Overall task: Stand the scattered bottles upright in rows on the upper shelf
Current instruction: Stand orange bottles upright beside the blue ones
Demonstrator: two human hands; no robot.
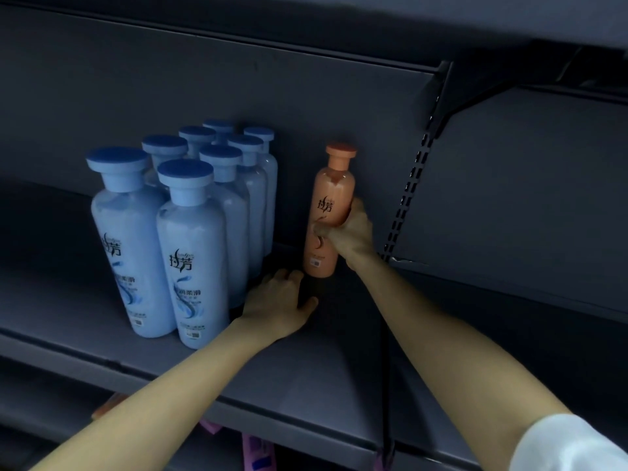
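Observation:
An orange bottle (328,212) with a round orange cap stands upright near the back of the upper shelf (289,368). My right hand (350,232) is wrapped around its middle from the right. My left hand (278,300) rests on the shelf just in front of the bottle's base, fingers spread, holding nothing. To the left, several blue bottles (193,253) with blue caps stand upright in two rows running front to back.
A dark back panel and a slotted upright post (407,195) with a shelf bracket (452,93) close in the right side. Another shelf hangs overhead. Below the shelf edge, pink and orange packages (255,453) show on a lower level.

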